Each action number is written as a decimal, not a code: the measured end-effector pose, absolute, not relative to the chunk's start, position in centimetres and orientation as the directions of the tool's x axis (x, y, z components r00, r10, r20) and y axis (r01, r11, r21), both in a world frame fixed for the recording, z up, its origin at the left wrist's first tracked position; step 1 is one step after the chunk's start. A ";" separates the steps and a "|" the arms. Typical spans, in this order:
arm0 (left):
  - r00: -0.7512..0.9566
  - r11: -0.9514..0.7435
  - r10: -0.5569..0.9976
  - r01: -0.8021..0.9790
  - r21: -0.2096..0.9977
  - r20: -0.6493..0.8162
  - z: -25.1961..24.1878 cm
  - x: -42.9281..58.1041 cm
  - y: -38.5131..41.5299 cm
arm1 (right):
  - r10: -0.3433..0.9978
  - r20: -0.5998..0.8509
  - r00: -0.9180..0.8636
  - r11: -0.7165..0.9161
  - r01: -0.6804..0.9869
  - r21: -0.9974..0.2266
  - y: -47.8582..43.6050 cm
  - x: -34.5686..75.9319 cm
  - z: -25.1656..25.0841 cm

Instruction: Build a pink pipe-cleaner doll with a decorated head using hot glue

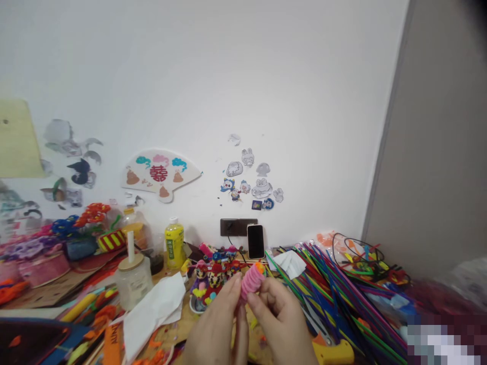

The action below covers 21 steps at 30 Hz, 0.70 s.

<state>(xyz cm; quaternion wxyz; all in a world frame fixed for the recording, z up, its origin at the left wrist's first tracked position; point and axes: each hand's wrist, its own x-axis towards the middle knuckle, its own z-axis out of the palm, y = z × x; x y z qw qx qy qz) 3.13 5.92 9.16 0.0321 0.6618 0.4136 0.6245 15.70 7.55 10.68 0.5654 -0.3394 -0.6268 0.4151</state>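
Between my two hands is a pink coil of fuzzy pipe cleaner with an orange tip at its upper end. My left hand closes on its left side, thumb and fingers pressed against it. From the right, my right hand pinches it between thumb and forefinger. Its lower end is hidden behind the fingers. Just behind and to the left, small colourful pipe-cleaner dolls stand in a white dish.
Bundled pipe cleaners spread across the right, with yellow-handled pliers in front. White tissue, a glass jar and a yellow-labelled bottle stand left. A phone leans at the wall.
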 end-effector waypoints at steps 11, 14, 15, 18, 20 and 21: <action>-0.224 -0.579 0.666 0.446 0.682 0.711 9.8 3.5 5.8 | 0.836 0.542 -0.088 0.545 0.244 -0.802 7.4 16.1 10.7; -0.210 -0.542 0.718 0.430 0.722 0.664 10.4 3.7 5.5 | 0.806 0.582 -0.109 0.586 0.288 -0.757 7.4 16.3 10.9; -0.208 -0.524 0.742 0.414 0.745 0.637 10.6 3.8 5.4 | 0.805 0.580 -0.125 0.590 0.278 -0.758 7.5 16.3 10.9; -0.212 -0.471 0.810 0.320 0.822 0.547 11.0 3.8 5.2 | 0.817 0.551 -0.173 0.575 0.168 -0.800 7.8 16.4 11.0; -0.179 -0.447 0.852 0.244 0.861 0.493 11.4 3.9 4.9 | 0.818 0.532 -0.217 0.554 0.047 -0.831 7.9 16.6 11.2; -0.144 -0.434 0.873 0.205 0.877 0.466 11.7 4.0 4.7 | 0.815 0.527 -0.242 0.539 -0.019 -0.842 8.0 16.8 11.3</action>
